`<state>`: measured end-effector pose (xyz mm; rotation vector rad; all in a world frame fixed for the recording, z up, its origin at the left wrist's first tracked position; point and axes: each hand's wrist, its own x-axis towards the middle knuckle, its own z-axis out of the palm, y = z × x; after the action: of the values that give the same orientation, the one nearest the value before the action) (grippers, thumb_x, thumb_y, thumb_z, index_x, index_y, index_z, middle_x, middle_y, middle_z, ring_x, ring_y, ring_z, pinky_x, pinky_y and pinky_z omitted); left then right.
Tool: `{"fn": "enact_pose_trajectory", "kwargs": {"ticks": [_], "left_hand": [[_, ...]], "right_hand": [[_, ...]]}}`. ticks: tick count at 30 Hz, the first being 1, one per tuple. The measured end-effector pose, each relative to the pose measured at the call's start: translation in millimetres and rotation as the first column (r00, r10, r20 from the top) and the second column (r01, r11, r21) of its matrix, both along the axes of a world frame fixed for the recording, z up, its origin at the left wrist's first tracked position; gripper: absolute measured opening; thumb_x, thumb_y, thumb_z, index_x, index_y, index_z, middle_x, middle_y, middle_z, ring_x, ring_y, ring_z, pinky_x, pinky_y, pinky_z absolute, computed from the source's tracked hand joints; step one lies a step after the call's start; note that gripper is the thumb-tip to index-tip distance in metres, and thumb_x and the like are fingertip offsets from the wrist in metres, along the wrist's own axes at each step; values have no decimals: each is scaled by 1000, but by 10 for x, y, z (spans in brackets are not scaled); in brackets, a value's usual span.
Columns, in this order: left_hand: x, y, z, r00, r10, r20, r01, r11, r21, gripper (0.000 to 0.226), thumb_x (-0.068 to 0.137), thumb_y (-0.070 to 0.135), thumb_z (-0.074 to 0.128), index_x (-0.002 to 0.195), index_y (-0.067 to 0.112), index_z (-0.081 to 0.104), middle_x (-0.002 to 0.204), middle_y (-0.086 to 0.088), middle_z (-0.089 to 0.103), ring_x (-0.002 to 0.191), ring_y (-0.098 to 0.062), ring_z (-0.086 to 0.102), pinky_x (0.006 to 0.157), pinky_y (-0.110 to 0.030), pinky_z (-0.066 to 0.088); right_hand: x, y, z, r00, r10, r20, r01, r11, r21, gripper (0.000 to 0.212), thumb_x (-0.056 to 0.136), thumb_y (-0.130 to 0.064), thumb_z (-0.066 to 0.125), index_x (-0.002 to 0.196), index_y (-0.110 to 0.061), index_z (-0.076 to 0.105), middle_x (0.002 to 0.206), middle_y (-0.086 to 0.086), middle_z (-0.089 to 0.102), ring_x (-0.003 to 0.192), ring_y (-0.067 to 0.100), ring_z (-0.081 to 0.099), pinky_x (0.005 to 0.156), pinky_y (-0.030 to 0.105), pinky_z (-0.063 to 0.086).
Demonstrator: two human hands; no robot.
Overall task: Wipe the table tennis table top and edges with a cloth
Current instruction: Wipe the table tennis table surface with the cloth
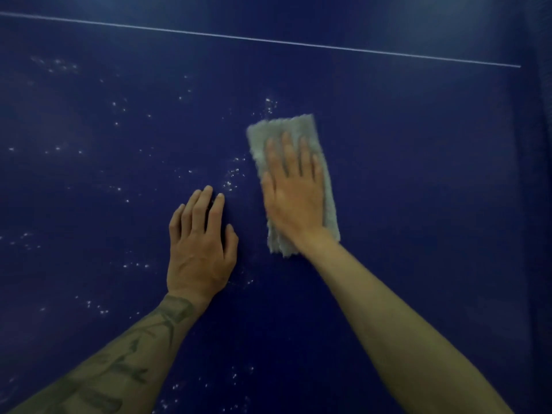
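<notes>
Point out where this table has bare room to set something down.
Bare: the table right of the cloth, below the white line, and the strip beyond it. Crowded: the middle, with the left hand and the right hand pressing the cloth; specks dot the left.

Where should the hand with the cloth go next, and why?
Probably a short sweep to the left. The right hand lies flat on the grey cloth, and white specks sit beside its left edge on the blue table, while the surface to its right looks clean. The left hand rests flat nearby.
</notes>
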<state>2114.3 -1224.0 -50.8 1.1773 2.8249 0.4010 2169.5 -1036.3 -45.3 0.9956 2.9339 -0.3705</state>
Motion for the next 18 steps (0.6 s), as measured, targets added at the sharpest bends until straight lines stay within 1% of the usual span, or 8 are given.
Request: {"fn": "enact_pose_trajectory", "kwargs": {"ticks": [2,4,6,8,11,14,16,18], "left_hand": [[-3,1,5,1000,-2,-11,2,1000,-1,55,104,28,45,153,5,44,163,-16,36,154,-33,31,128,-51,20],[-1,3,3,1000,1,-5,-1,1000,-4,55,104,28,45,153,5,45,163,-16,36,154,-33,32,128,-52,21],[-2,5,-2,1000,6,3,-6,1000,-5,55,104,30,43,153,5,45,163,-15,36,154,-32,31,128,-52,21],[-4,0,-12,1000,4,9,-4,1000,-10,55,104,31,41,153,6,44,163,-15,36,154,-32,31,128,-52,21],[-10,-3,-30,1000,-1,-2,1,1000,-14,55,104,30,42,153,6,44,164,-14,35,155,-31,30,128,-52,21],[-16,-8,-41,1000,-2,-12,2,1000,-27,55,103,29,44,153,5,45,164,-15,35,155,-32,31,127,-53,23],[-10,-10,-42,1000,-4,-17,4,999,-33,56,103,28,45,154,4,45,164,-16,35,154,-32,31,127,-54,23],[-9,-6,-40,1000,-4,-16,4,999,-35,56,104,29,43,154,4,45,164,-16,35,154,-33,32,127,-54,24]], "right_hand": [[225,-175,-13,980,197,-9,-197,980,13,60,115,-39,26,171,-24,15,180,4,6,166,29,0,133,52,8],[422,-71,-10,964,265,-2,-265,964,6,59,115,-39,27,171,-25,17,180,3,7,166,27,1,134,51,8],[396,217,15,986,162,27,-162,987,2,60,115,-40,24,172,-26,11,180,2,2,166,26,-2,134,50,4],[125,510,44,999,-38,37,39,999,-9,60,115,-40,22,172,-28,5,180,1,-3,166,26,-5,134,50,1],[-427,712,61,974,-226,13,226,973,-51,61,115,-42,20,172,-28,2,180,2,-5,166,29,-7,133,51,-2],[-618,471,33,999,-46,1,46,998,-35,61,115,-42,19,172,-25,4,180,4,-4,166,31,-6,133,52,-1],[-420,240,13,985,174,-6,-174,985,9,60,115,-42,22,172,-25,11,180,4,2,166,30,-2,134,51,2],[-174,246,-14,964,267,1,-267,963,24,59,115,-40,26,171,-25,16,180,3,6,166,28,1,134,50,4]]}}
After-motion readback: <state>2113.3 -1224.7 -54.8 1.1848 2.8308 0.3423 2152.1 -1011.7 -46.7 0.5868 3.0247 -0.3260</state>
